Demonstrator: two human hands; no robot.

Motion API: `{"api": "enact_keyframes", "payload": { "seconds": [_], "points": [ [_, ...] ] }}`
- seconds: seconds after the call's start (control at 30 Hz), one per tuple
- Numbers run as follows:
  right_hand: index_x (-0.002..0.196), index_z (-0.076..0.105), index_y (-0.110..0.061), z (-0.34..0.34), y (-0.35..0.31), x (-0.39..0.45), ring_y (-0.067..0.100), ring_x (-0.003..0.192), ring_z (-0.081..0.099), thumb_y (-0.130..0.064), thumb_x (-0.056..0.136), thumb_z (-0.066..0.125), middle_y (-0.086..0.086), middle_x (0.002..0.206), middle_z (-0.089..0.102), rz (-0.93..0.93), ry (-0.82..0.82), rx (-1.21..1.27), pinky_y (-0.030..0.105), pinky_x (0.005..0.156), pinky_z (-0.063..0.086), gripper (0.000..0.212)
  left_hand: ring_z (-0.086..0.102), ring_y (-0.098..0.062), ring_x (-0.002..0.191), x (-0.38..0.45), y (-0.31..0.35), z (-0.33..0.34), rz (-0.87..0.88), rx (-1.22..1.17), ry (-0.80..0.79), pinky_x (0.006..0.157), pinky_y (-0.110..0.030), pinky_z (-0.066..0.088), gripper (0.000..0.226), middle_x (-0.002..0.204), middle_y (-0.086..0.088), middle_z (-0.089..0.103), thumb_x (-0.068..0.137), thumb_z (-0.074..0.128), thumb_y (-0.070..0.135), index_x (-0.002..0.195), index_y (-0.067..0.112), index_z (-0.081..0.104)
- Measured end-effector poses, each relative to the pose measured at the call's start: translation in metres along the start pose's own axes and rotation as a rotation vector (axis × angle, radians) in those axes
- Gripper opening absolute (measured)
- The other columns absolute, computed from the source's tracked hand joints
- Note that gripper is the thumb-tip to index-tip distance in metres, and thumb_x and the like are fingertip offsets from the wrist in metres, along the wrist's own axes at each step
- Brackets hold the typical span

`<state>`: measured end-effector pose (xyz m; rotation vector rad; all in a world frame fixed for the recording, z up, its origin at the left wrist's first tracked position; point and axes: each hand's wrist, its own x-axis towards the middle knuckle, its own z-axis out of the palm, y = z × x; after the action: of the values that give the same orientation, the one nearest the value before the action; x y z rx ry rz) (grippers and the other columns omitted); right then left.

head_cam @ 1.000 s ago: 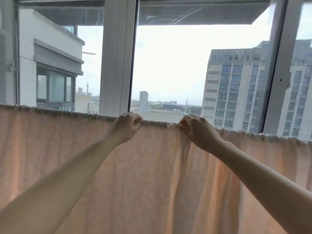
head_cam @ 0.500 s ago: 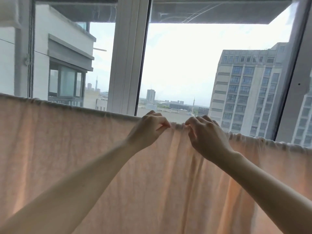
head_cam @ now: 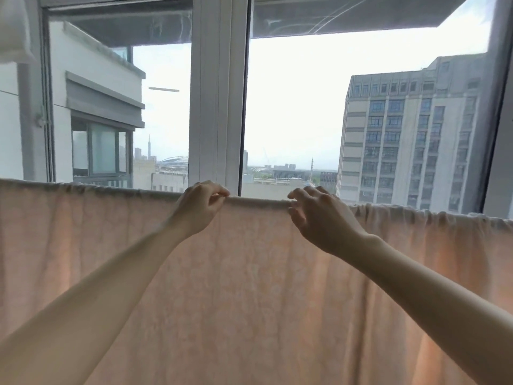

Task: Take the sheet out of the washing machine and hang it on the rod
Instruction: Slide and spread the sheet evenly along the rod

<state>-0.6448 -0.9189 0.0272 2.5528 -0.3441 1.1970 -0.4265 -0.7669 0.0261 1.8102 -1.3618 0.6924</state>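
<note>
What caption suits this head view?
Left hand pinches and right hand touches the top fold of a peach cotton sheet hung before a white-framed window.

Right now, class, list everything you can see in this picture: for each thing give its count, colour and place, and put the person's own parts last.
sheet: one, pale peach, draped over the rod across the whole width, bunched at left and right.
rod: one, covered by the sheet, running along its top edge.
window frame: one, white, upright behind the sheet.
tower block: one, grey, outside at right.
left hand: one, pinches the sheet's top edge.
right hand: one, fingers loosely spread at the top edge.
</note>
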Motion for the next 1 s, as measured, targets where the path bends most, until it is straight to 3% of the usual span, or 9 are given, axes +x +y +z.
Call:
{"api": "enact_keyframes", "payload": {
  "seconds": [0.17, 0.3, 0.47, 0.63, 0.73, 0.8, 0.9, 1.0],
  "points": [
    [0.119, 0.057, -0.017, 0.023, -0.038, 0.024, 0.017, 0.093, 0.063, -0.033, 0.099, 0.046, 0.002, 0.109, 0.066, 0.040, -0.002, 0.026, 0.040, 0.081, 0.055, 0.028, 0.062, -0.017, 0.101, 0.002, -0.052, -0.019, -0.004, 0.015, -0.046, 0.093, -0.040, 0.050, 0.026, 0.110, -0.002, 0.069, 0.096, 0.057, 0.026, 0.116, 0.012, 0.067],
    [0.110, 0.058, -0.019, 0.039, -0.061, 0.037, 0.015, 0.082, 0.062, -0.035, 0.100, 0.044, -0.002, 0.099, 0.066, 0.076, 0.023, -0.017, 0.037, 0.076, 0.054, 0.023, 0.065, -0.013, 0.090, 0.001, -0.077, -0.030, 0.065, -0.047, -0.023, 0.087, -0.035, 0.053, 0.023, 0.099, 0.002, 0.072, 0.092, 0.065, 0.028, 0.108, 0.014, 0.073],
    [0.093, 0.063, -0.020, 0.052, -0.075, 0.043, 0.012, 0.070, 0.061, -0.033, 0.095, 0.056, -0.006, 0.085, 0.067, 0.146, 0.118, 0.022, 0.037, 0.071, 0.055, 0.015, 0.065, -0.013, 0.080, 0.002, -0.076, -0.034, 0.181, -0.080, 0.070, 0.077, -0.029, 0.053, 0.010, 0.089, 0.003, 0.071, 0.086, 0.071, 0.014, 0.093, 0.012, 0.078],
    [0.088, 0.056, -0.022, 0.052, -0.076, 0.041, 0.012, 0.064, 0.061, -0.024, 0.094, 0.058, -0.008, 0.078, 0.065, 0.212, 0.145, -0.003, 0.035, 0.067, 0.053, 0.007, 0.061, -0.010, 0.077, -0.002, -0.064, -0.029, 0.132, -0.112, 0.092, 0.071, -0.027, 0.046, 0.010, 0.088, 0.007, 0.070, 0.094, 0.060, 0.015, 0.091, 0.020, 0.069],
    [0.090, 0.054, -0.014, 0.045, -0.080, 0.044, 0.018, 0.059, 0.058, -0.016, 0.098, 0.051, 0.001, 0.073, 0.062, 0.260, 0.138, 0.064, 0.033, 0.061, 0.049, 0.009, 0.062, -0.009, 0.079, -0.002, -0.054, -0.028, 0.093, -0.177, 0.120, 0.067, -0.020, 0.043, 0.012, 0.086, 0.008, 0.069, 0.098, 0.054, 0.016, 0.094, 0.018, 0.065],
    [0.090, 0.053, -0.005, 0.035, -0.083, 0.047, 0.023, 0.060, 0.055, -0.008, 0.099, 0.048, 0.009, 0.071, 0.059, 0.306, 0.242, 0.208, 0.025, 0.056, 0.042, 0.011, 0.062, -0.011, 0.080, -0.001, -0.048, -0.029, 0.043, -0.275, 0.198, 0.068, -0.020, 0.045, 0.012, 0.085, 0.005, 0.068, 0.098, 0.053, 0.014, 0.093, 0.015, 0.064],
    [0.090, 0.050, 0.004, 0.021, -0.083, 0.042, 0.028, 0.064, 0.054, 0.001, 0.097, 0.045, 0.016, 0.074, 0.058, 0.287, 0.453, 0.321, 0.017, 0.058, 0.039, 0.009, 0.060, -0.006, 0.076, -0.006, -0.041, -0.035, 0.035, -0.405, 0.334, 0.067, -0.006, 0.041, 0.009, 0.082, 0.006, 0.065, 0.097, 0.056, 0.014, 0.092, 0.013, 0.063],
    [0.092, 0.048, -0.001, 0.028, -0.077, 0.024, 0.031, 0.071, 0.057, 0.000, 0.097, 0.045, 0.015, 0.081, 0.059, 0.184, 0.366, 0.235, 0.032, 0.065, 0.048, 0.006, 0.061, -0.010, 0.079, -0.014, -0.041, -0.031, 0.202, -0.252, 0.217, 0.072, -0.023, 0.048, 0.007, 0.086, 0.004, 0.069, 0.095, 0.059, 0.016, 0.092, 0.014, 0.065]
  ]
}}
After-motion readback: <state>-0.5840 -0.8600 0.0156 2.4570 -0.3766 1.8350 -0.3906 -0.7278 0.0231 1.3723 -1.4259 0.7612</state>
